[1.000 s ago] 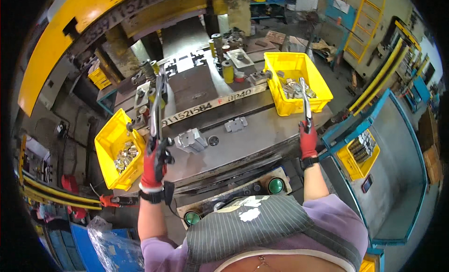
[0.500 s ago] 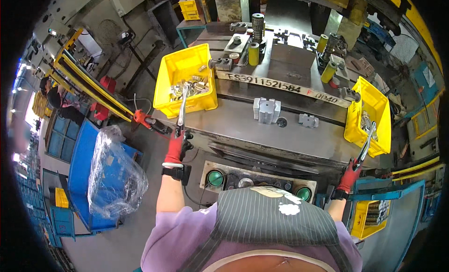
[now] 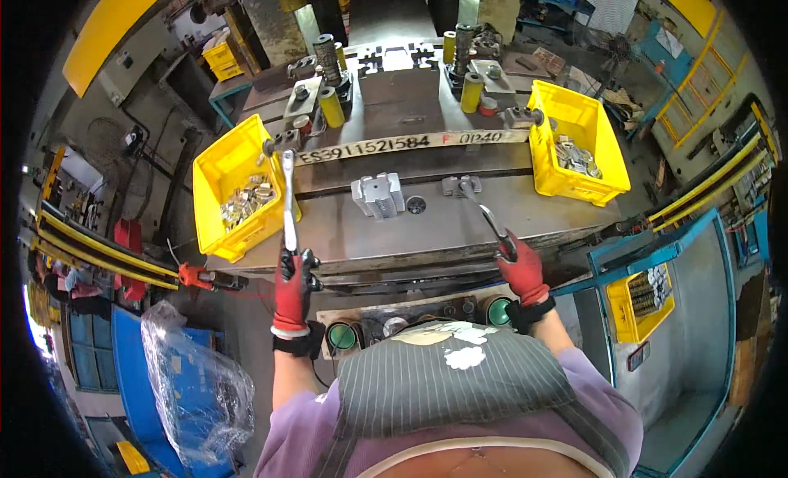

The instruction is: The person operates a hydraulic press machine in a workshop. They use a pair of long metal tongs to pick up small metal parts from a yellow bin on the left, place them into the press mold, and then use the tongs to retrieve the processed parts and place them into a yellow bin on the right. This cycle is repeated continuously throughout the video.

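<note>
My left hand (image 3: 293, 293), in a red and black glove, is closed around long silver pliers (image 3: 289, 203). They point up past the right side of the left yellow bin (image 3: 212, 170); whether their jaws hold a part is too small to tell. My right hand (image 3: 522, 271), gloved alike, grips a second pair of pliers (image 3: 486, 213). Its tip is at a small flat metal part (image 3: 452, 186) lying on the press bed (image 3: 468, 232). To the left of that part stands a stack of similar grey metal parts (image 3: 377, 196), beside a round dark hole.
Small metal pieces (image 3: 248, 200) lie in the left bin, and more (image 3: 577, 158) in the right yellow bin (image 3: 603, 125). Behind is a die (image 3: 402, 100) with yellow cylinders. Green buttons (image 3: 341, 336) sit on a panel before me. A blue cart (image 3: 176, 371) with plastic wrap stands left.
My view has turned right. My right pliers have left the right bin for the flat part on the bed. My left pliers have moved out from over the left bin's pieces to its right side.
</note>
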{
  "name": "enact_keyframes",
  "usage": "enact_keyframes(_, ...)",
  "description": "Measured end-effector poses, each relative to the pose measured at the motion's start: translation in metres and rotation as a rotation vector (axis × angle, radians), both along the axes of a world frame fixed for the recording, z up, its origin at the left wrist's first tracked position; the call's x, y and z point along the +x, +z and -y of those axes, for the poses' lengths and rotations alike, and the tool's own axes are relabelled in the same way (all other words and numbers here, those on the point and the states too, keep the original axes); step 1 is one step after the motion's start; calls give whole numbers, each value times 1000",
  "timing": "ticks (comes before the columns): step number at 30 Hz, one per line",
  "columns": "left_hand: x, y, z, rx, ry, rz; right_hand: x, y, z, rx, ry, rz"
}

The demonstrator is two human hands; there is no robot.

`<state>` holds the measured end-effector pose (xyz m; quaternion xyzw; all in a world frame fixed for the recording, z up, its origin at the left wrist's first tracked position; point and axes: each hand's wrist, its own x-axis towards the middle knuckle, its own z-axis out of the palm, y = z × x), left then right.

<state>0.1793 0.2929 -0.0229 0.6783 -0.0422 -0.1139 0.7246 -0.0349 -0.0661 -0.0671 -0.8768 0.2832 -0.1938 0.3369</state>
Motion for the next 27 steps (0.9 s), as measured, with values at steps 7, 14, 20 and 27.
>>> enact_keyframes(7, -11, -21, -12, 22, -50, -24, 50, 62, -5, 67, 51, 218)
enact_keyframes(14, -21, 5, -7, -32, -61, -46, 194, 153, 27, -267, 142, 240)
enact_keyframes(20, -21, -17, -24, -62, 32, -1, 270, 176, 40, -400, 189, -56)
enact_keyframes(27, -33, -8, -21, -82, 62, -117, 286, 138, 71, -360, 417, 92)
